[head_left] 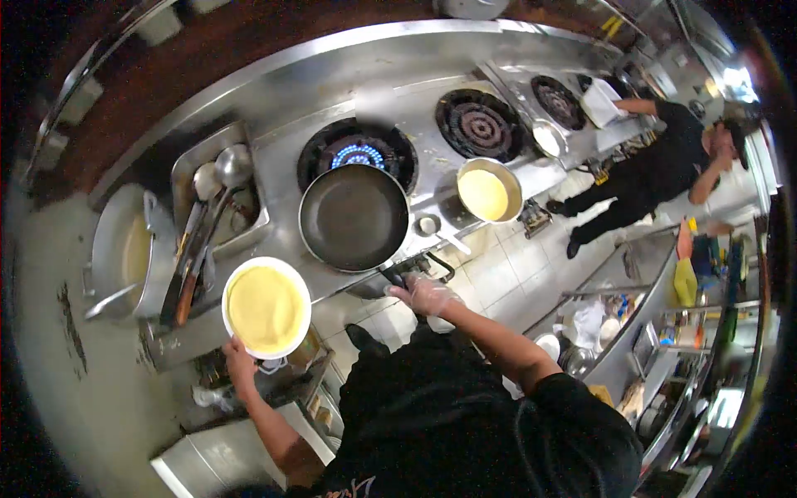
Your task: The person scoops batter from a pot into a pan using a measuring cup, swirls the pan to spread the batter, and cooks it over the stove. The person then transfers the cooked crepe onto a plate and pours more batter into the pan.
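Observation:
My left hand [239, 363] grips the near edge of a round white plate [307, 309], with its fingers partly hidden under it. Flat, thin yellow rounds that look like crepes [266, 307] cover the plate; how many are stacked I cannot tell. In a clear glove, my right hand [429, 296] is closed around the handle of a dark frying pan [354, 216]. The pan's inside is bare, and it sits at the front of a burner with a blue flame [357, 155]. Right of the pan, a metal pot [516, 184] contains a smooth yellow liquid [482, 196].
A small ladle [429, 225] with a pale handle lies between pan and pot. Ladles and spatulas rest in a metal tray [262, 207] at left, beside a large pot [106, 241]. Farther right are unlit burners [480, 123] and another person [664, 158] in dark clothes.

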Tool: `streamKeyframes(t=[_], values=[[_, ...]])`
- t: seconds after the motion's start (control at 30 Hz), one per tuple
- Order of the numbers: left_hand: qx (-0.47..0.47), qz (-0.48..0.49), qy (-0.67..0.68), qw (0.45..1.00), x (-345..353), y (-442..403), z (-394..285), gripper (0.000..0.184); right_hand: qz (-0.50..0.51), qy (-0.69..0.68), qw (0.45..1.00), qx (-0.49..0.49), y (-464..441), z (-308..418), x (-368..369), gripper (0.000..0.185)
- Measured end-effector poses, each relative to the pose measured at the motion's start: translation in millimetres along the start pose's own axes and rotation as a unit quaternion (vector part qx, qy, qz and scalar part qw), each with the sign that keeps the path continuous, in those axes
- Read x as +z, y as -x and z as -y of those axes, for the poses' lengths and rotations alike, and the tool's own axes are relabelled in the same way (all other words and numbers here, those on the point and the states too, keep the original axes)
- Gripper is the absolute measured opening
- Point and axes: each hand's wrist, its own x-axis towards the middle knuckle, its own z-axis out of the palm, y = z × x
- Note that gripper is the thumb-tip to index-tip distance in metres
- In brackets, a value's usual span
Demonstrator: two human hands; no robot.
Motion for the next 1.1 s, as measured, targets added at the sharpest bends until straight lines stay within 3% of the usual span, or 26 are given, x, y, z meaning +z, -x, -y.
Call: streamKeyframes(t=[0.03,0.07,0.1,0.2,0.23,0.27,0.3,0.33,0.37,0.4,0.43,0.47,0.5,0.53,0.57,0.7,0.73,0.8,0.87,0.93,1.03,1.1], values=[[0.020,-0.049,-0.106,0.993,-7.8,27.3,-26.6,0.054,-0.042,0.129,0.991,-0.020,20.4,24.0,-33.2,0.044],[0.051,-0.059,-0.184,0.980,-7.8,18.8,-18.7,0.054,-0.009,0.073,0.995,0.062,42.5,63.8,-85.3,0.052],[0.080,-0.074,-0.261,0.959,-8.0,10.7,-10.9,0.054,-0.075,0.101,0.987,0.101,45.8,45.3,-92.3,0.054],[0.104,0.081,-0.248,0.960,-24.0,69.3,-87.6,0.048,-0.245,0.158,0.941,0.172,40.9,-29.1,-109.0,0.060],[0.125,0.142,-0.233,0.954,-18.1,94.4,-123.5,0.045,-0.315,0.173,0.927,0.109,15.8,-103.4,-84.9,0.063],[0.164,0.191,-0.192,0.949,-5.5,109.9,-147.9,0.042,-0.247,-0.043,0.958,0.140,12.0,-105.4,-93.3,0.062],[0.202,0.237,-0.150,0.939,8.2,125.0,-171.0,0.038,-0.166,-0.258,0.939,0.158,1.4,-102.8,-106.8,0.061],[0.238,0.280,-0.108,0.924,23.9,142.1,-194.3,0.035,-0.073,-0.458,0.870,0.165,-6.3,-102.6,-118.3,0.060],[0.263,0.318,-0.080,0.907,44.0,163.6,-220.3,0.031,-0.004,-0.451,0.886,0.103,-15.7,-118.6,-116.0,0.053],[0.286,0.354,-0.052,0.889,64.0,184.8,-244.7,0.027,0.043,-0.336,0.931,0.137,-12.5,-79.9,-138.2,0.038],[0.325,0.380,-0.045,0.865,86.9,196.8,-261.1,0.026,-0.074,-0.047,0.987,-0.133,-33.8,-116.7,-119.6,0.031],[0.361,0.406,-0.040,0.838,109.1,208.2,-277.5,0.024,-0.184,0.247,0.874,-0.377,-55.5,-154.6,-98.9,0.026],[0.364,0.417,-0.069,0.830,122.1,229.5,-304.0,0.025,-0.097,0.094,0.955,-0.266,-55.3,-149.9,-107.6,0.022],[0.365,0.429,-0.098,0.820,131.1,252.6,-333.5,0.025,-0.001,-0.064,0.988,-0.142,-47.4,-128.3,-120.6,0.020],[0.365,0.442,-0.127,0.810,140.6,267.8,-355.3,0.026,0.100,-0.217,0.971,-0.010,-35.5,-109.9,-138.2,0.018],[0.320,0.556,-0.259,0.722,186.3,287.7,-399.8,0.035,0.071,-0.155,0.974,-0.146,-9.7,-112.9,-196.1,0.015],[0.295,0.556,-0.274,0.727,205.3,283.2,-400.5,0.036,0.069,-0.145,0.973,-0.168,-8.6,-121.9,-205.9,0.015],[0.246,0.556,-0.301,0.735,255.6,259.6,-391.7,0.038,-0.040,-0.150,0.966,-0.207,-0.7,-146.8,-232.7,0.018],[0.264,0.473,-0.238,0.806,311.6,247.4,-393.4,0.042,-0.114,-0.175,0.962,-0.174,19.6,-143.7,-287.9,0.018],[0.263,0.304,-0.129,0.906,355.9,251.6,-404.7,0.044,-0.163,-0.113,0.968,-0.154,18.7,-157.5,-325.0,0.018],[0.327,0.177,-0.049,0.927,409.2,225.0,-398.0,0.041,-0.202,-0.076,0.970,-0.109,-3.5,-185.2,-349.4,0.016],[0.412,0.065,-0.089,0.905,433.6,207.3,-391.1,0.038,-0.235,-0.070,0.961,-0.131,-16.3,-202.4,-348.7,0.018]])
